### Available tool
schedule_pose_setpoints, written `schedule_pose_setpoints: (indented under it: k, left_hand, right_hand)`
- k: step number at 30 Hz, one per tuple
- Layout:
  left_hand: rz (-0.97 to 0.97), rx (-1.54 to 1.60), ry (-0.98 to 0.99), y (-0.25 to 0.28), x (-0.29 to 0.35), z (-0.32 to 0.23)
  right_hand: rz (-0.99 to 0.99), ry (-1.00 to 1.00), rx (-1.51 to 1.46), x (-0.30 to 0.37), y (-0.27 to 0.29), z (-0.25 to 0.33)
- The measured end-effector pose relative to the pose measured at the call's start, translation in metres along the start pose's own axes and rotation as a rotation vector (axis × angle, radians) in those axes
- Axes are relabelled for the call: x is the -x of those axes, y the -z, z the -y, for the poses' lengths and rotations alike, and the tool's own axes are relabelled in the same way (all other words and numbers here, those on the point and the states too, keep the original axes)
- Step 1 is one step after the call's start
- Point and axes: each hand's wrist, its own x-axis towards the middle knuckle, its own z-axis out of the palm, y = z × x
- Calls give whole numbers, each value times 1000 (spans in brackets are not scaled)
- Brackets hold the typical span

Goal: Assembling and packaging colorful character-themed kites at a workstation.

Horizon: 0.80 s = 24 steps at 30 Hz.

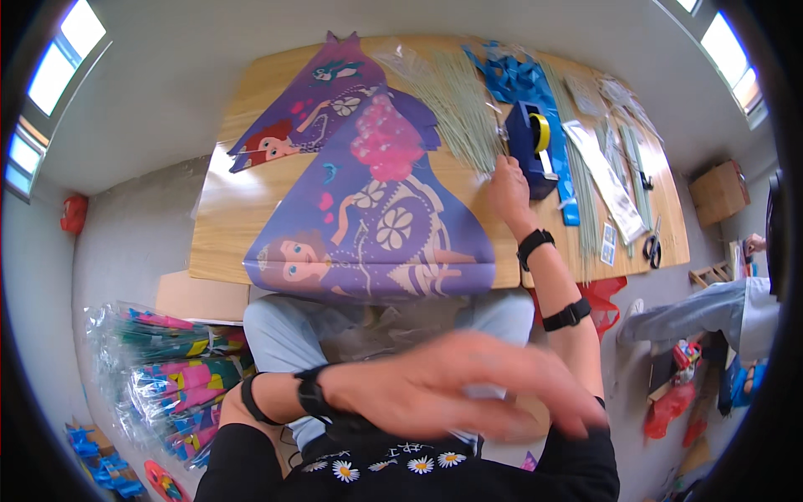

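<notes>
My left hand (456, 381) is raised close in front of my chest, blurred, with its fingers stretched out to the right and nothing visible in them. At the left side of a dark blue tape dispenser (520, 155) with a yellow-cored roll, my right hand (508, 188) has its fingers closed. What they pinch, if anything, is hidden. Thin pale green rods (464, 109) end beside those fingers. A purple kite sail (393, 226) printed with a cartoon princess lies flat before me, overlapping a second purple sail (314, 109) farther back.
Blue ribbon (519, 77), a white strip packet (606, 180), more rods and black scissors (652, 248) occupy the table's right side. Plastic-wrapped colourful bundles (180, 376) lie on the floor at left, near a cardboard box (201, 297). Another person (703, 314) sits at right.
</notes>
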Motion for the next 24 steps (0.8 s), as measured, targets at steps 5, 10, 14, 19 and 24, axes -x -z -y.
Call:
schedule_pose_setpoints:
  k: [5, 10, 14, 19, 24]
  left_hand:
    - [189, 585, -343, -32, -35, 14]
    - [145, 758, -418, -30, -37, 21]
    - [206, 834, -374, -16, -37, 22]
    - [146, 880, -431, -8, -39, 10]
    - [43, 951, -405, -12, -33, -6]
  right_hand:
    - [94, -161, 93, -52, -23, 6]
    - [83, -214, 137, -73, -40, -4]
    - [122, -315, 190, -84, -35, 4]
    - [142, -400, 198, -91, -30, 13]
    - [93, -527, 75, -101, -24, 15]
